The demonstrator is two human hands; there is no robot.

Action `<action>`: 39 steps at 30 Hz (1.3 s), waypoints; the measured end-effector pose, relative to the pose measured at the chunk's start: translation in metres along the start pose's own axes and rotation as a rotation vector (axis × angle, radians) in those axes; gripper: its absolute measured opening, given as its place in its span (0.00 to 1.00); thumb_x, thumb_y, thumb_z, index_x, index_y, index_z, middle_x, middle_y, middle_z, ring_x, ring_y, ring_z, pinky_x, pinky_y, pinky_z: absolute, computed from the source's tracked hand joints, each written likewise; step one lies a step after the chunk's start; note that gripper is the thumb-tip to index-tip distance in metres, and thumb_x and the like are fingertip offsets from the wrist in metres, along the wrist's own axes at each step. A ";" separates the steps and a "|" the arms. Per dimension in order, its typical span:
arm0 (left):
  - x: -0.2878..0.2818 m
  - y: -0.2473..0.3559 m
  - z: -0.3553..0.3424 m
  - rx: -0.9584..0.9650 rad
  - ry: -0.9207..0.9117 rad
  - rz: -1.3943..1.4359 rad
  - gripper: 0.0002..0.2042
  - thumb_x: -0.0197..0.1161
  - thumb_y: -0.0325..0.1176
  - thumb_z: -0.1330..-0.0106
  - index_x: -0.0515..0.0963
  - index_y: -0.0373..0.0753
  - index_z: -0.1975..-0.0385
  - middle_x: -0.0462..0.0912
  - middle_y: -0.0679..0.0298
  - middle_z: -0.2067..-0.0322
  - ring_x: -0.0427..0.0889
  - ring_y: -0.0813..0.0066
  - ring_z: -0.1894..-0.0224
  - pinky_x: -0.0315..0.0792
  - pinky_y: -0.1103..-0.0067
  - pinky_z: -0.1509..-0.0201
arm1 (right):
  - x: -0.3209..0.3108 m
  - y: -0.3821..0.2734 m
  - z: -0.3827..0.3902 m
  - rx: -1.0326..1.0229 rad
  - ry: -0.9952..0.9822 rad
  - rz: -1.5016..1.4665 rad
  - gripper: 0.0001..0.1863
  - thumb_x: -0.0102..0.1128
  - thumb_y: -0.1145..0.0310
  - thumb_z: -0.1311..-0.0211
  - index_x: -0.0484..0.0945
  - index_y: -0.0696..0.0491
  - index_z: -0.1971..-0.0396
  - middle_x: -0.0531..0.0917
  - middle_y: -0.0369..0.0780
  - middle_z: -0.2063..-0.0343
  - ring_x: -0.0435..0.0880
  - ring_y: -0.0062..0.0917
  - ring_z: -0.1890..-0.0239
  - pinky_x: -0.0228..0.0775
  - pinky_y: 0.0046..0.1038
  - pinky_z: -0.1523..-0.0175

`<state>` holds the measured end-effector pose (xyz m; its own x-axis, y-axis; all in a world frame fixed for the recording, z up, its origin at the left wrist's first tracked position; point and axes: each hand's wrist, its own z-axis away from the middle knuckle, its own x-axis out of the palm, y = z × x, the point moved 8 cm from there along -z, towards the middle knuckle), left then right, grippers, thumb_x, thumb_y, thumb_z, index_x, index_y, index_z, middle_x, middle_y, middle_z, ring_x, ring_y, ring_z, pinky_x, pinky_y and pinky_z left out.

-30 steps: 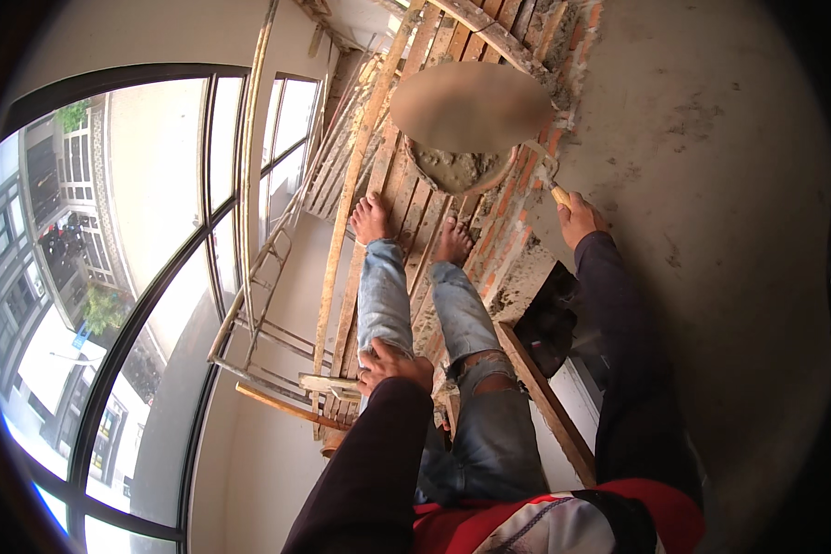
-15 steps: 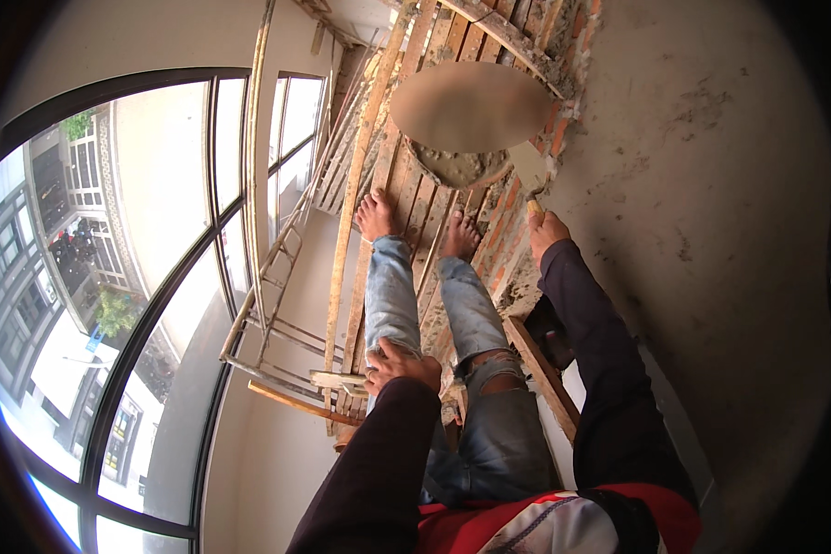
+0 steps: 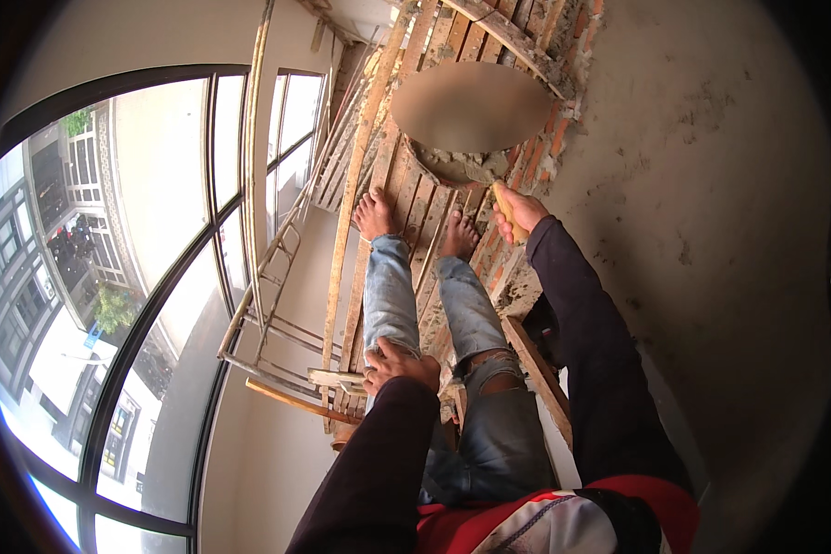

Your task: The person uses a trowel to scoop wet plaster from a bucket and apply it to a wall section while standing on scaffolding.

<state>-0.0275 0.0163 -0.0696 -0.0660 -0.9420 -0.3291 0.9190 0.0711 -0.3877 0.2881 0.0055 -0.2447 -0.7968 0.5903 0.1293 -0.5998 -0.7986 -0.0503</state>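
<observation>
My right hand (image 3: 523,217) is closed round the yellowish wooden handle of a trowel (image 3: 500,196). The trowel's blade end is at the right edge of a round tub of wet grey mortar (image 3: 448,166), and I cannot make the blade out clearly. A blurred oval hides the tub's far side. My left hand (image 3: 402,363) lies over my bent left knee with nothing plainly held, its fingers bent and a little apart. A pale piece of wood (image 3: 335,378) ends beside its fingertips; whether they touch it, I cannot tell.
My bare feet (image 3: 375,214) stand on a slatted plank platform (image 3: 414,217) with gaps. Metal scaffold rails (image 3: 266,319) run along its left, before large black-framed windows (image 3: 152,346). Exposed brick (image 3: 531,166) edges a plastered grey wall (image 3: 702,185) on the right.
My right hand has moved left and slightly nearer the tub, carrying the trowel from beside the brick edge to the mortar. My left hand stays on the knee.
</observation>
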 end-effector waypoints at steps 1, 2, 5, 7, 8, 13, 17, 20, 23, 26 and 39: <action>0.004 0.000 -0.001 -0.008 -0.036 0.006 0.42 0.62 0.44 0.52 0.56 0.38 0.34 0.61 0.46 0.35 0.68 0.43 0.37 0.57 0.58 0.34 | -0.007 -0.002 0.011 -0.050 0.087 0.167 0.22 0.46 0.47 0.27 0.70 0.54 0.63 0.71 0.34 0.81 0.70 0.19 0.84 0.65 0.27 0.83; 0.003 0.001 -0.001 0.004 -0.015 0.001 0.42 0.62 0.44 0.52 0.57 0.38 0.34 0.61 0.46 0.35 0.69 0.43 0.37 0.57 0.58 0.34 | -0.010 -0.004 0.022 -0.072 0.145 0.319 0.22 0.47 0.47 0.27 0.70 0.55 0.63 0.72 0.36 0.81 0.72 0.20 0.84 0.67 0.29 0.83; 0.001 0.002 -0.002 0.013 0.004 -0.002 0.42 0.62 0.44 0.52 0.57 0.38 0.34 0.62 0.46 0.36 0.70 0.43 0.38 0.58 0.58 0.35 | -0.019 -0.035 0.057 -0.269 0.468 1.055 0.20 0.49 0.53 0.28 0.72 0.58 0.56 0.83 0.47 0.72 0.85 0.39 0.70 0.77 0.41 0.62; -0.002 0.003 -0.002 0.011 0.004 0.002 0.41 0.62 0.44 0.52 0.57 0.38 0.35 0.62 0.46 0.36 0.70 0.43 0.39 0.58 0.59 0.35 | -0.023 -0.045 0.075 -0.279 0.580 1.258 0.19 0.51 0.55 0.29 0.72 0.59 0.57 0.83 0.47 0.72 0.85 0.38 0.69 0.77 0.40 0.63; -0.001 0.003 -0.002 0.005 -0.021 0.013 0.41 0.62 0.44 0.52 0.57 0.38 0.35 0.63 0.46 0.37 0.70 0.43 0.39 0.58 0.58 0.35 | -0.022 -0.056 0.083 -0.353 0.696 1.441 0.19 0.53 0.56 0.31 0.71 0.60 0.58 0.84 0.46 0.71 0.86 0.37 0.69 0.77 0.39 0.65; -0.006 0.001 -0.001 -0.009 -0.013 -0.007 0.40 0.63 0.44 0.52 0.58 0.38 0.37 0.64 0.46 0.40 0.71 0.43 0.40 0.58 0.58 0.35 | -0.028 -0.075 0.036 -0.183 0.708 1.464 0.21 0.54 0.60 0.31 0.71 0.60 0.47 0.84 0.49 0.60 0.86 0.40 0.59 0.80 0.39 0.53; -0.003 0.000 -0.002 0.010 -0.017 0.020 0.41 0.63 0.44 0.52 0.57 0.39 0.36 0.64 0.46 0.39 0.70 0.43 0.39 0.57 0.58 0.34 | -0.017 -0.063 -0.058 0.091 0.314 0.770 0.21 0.52 0.52 0.29 0.75 0.58 0.66 0.81 0.42 0.76 0.78 0.28 0.80 0.73 0.31 0.71; -0.004 0.001 -0.001 0.018 0.005 -0.003 0.41 0.62 0.45 0.52 0.57 0.39 0.35 0.64 0.47 0.39 0.70 0.43 0.39 0.57 0.58 0.33 | -0.016 -0.050 -0.073 0.099 0.138 0.365 0.20 0.48 0.53 0.27 0.73 0.57 0.66 0.76 0.39 0.81 0.75 0.25 0.83 0.68 0.29 0.79; -0.004 0.003 0.001 0.010 0.002 -0.001 0.42 0.62 0.45 0.52 0.57 0.39 0.34 0.64 0.46 0.38 0.70 0.44 0.38 0.57 0.59 0.33 | -0.017 -0.030 -0.032 0.034 -0.021 0.239 0.18 0.45 0.54 0.25 0.72 0.57 0.60 0.71 0.36 0.84 0.76 0.24 0.82 0.70 0.31 0.78; -0.005 0.004 0.003 -0.007 -0.019 -0.004 0.42 0.63 0.45 0.52 0.56 0.38 0.34 0.63 0.46 0.38 0.69 0.44 0.38 0.57 0.59 0.33 | -0.019 -0.028 0.024 -0.122 0.082 0.789 0.17 0.47 0.57 0.27 0.73 0.59 0.57 0.76 0.41 0.80 0.81 0.28 0.78 0.75 0.34 0.72; -0.008 0.002 0.004 -0.001 0.047 0.025 0.41 0.63 0.43 0.53 0.58 0.39 0.35 0.64 0.47 0.38 0.69 0.44 0.38 0.57 0.59 0.34 | 0.037 -0.078 -0.078 0.114 0.200 1.936 0.20 0.50 0.65 0.28 0.72 0.55 0.40 0.85 0.45 0.65 0.86 0.37 0.60 0.82 0.35 0.56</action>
<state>-0.0237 0.0227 -0.0646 -0.0613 -0.9236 -0.3784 0.9201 0.0946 -0.3800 0.2997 0.0987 -0.3129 -0.2688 -0.9570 -0.1093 0.9559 -0.2790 0.0915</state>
